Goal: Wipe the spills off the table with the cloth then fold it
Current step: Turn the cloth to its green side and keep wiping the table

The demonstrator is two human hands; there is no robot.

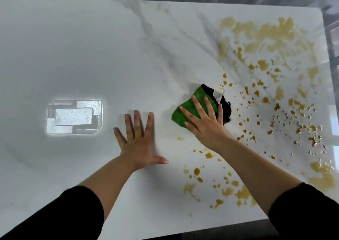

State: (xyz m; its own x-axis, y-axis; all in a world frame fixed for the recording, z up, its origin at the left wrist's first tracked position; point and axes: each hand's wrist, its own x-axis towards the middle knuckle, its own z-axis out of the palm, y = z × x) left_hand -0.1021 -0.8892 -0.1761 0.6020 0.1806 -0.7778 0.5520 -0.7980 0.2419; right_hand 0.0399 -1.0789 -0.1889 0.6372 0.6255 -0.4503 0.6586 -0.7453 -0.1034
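Note:
A bunched green cloth (185, 109) with a black edge and a white tag lies on the white marble table (91, 47), right of centre. My right hand (205, 122) presses flat on it with straight, spread fingers. Amber-brown spills (260, 34) cover the table's right side, from large smears at the far right to scattered drops (197, 171) near the front edge. My left hand (137, 138) rests flat on the bare table to the left of the cloth, fingers spread, holding nothing.
A bright reflection of a ceiling light (73, 116) shows on the table's left half. The table's right edge (328, 74) and front edge (183, 234) are close to the spills. A dark marble floor lies beyond the far edge.

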